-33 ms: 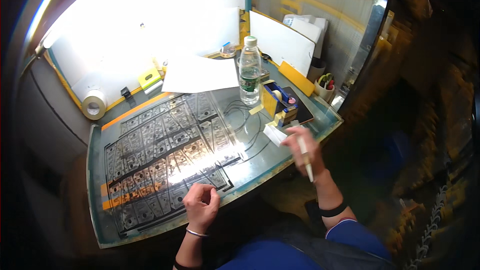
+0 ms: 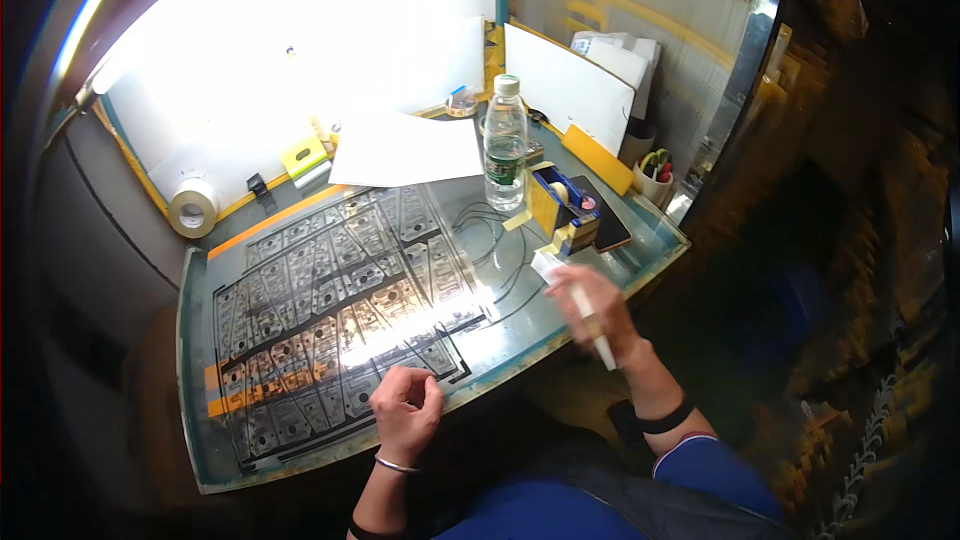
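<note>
My right hand (image 2: 592, 312) is closed around a slim white pen (image 2: 603, 348), whose tapered end sticks out below the fingers toward me. The hand is slightly blurred and hovers over the right front of the glass table. Just beyond its fingertips is a small white piece (image 2: 546, 265), partly covered by the hand. My left hand (image 2: 405, 402) is at the front edge of the table with thumb and forefinger curled together; whether anything small is between them I cannot make out. Beside it lies a large dark-patterned transparent film (image 2: 325, 310), flat on the glass.
A water bottle (image 2: 505, 155) stands behind a blue-yellow tape dispenser (image 2: 558, 202), with a dark phone-like slab (image 2: 605, 215) alongside. White sheets (image 2: 405, 152) cover the film's far edge. A tape roll (image 2: 193, 208) sits at the left, a cup of tools (image 2: 652, 180) at the right.
My right hand has shifted a little left and nearer to me with the pen, covering more of the small white piece. My left hand keeps its pose.
</note>
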A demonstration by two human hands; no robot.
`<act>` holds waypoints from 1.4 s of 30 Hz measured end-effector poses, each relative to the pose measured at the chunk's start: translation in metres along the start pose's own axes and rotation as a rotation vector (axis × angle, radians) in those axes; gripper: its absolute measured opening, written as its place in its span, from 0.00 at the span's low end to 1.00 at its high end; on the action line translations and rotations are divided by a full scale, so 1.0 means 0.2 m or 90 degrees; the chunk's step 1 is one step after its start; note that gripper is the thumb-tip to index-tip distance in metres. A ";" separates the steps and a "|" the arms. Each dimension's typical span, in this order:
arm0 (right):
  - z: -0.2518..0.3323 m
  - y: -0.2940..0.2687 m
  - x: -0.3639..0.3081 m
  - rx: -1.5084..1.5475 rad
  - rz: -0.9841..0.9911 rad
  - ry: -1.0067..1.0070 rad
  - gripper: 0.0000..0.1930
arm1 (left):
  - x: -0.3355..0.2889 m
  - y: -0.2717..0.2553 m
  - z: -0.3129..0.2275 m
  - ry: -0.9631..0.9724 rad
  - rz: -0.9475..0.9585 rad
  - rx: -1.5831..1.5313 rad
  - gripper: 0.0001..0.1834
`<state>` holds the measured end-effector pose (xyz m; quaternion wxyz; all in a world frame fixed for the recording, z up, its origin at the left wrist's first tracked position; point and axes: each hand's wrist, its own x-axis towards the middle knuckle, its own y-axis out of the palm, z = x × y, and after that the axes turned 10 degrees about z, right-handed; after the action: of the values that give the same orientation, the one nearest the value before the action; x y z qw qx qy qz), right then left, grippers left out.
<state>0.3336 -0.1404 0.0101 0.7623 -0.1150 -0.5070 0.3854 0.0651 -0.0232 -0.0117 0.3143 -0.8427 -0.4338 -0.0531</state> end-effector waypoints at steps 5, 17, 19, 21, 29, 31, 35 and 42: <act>0.07 0.24 0.16 -0.086 0.286 -0.124 0.12 | -0.01 -0.02 0.01 -0.004 -0.007 0.010 0.03; -0.06 0.18 0.15 -0.265 0.268 0.005 0.24 | 0.00 -0.01 0.00 0.019 -0.011 0.036 0.03; -0.06 0.15 0.09 -0.266 0.262 0.033 0.21 | -0.01 -0.03 0.01 0.014 -0.019 0.024 0.03; -0.06 0.09 0.01 -0.288 0.246 0.078 0.19 | 0.00 -0.02 0.00 0.006 -0.012 -0.004 0.02; -0.03 -0.07 -0.18 -0.188 0.304 0.102 0.36 | 0.00 -0.02 -0.01 0.002 -0.013 0.010 0.02; -0.01 -0.09 -0.16 -0.144 0.328 0.081 0.38 | -0.01 -0.02 0.01 -0.011 -0.019 -0.008 0.02; -0.01 -0.19 -0.15 -0.117 0.397 0.066 0.37 | 0.00 0.00 0.00 0.015 -0.005 0.013 0.03; 0.00 -0.40 0.03 0.035 0.574 0.227 0.33 | -0.01 -0.01 0.00 0.028 -0.014 0.033 0.03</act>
<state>0.3730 -0.1895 0.0597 0.5971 -0.3673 -0.2577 0.6650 0.0628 -0.0240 -0.0107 0.3448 -0.8282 -0.4371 -0.0637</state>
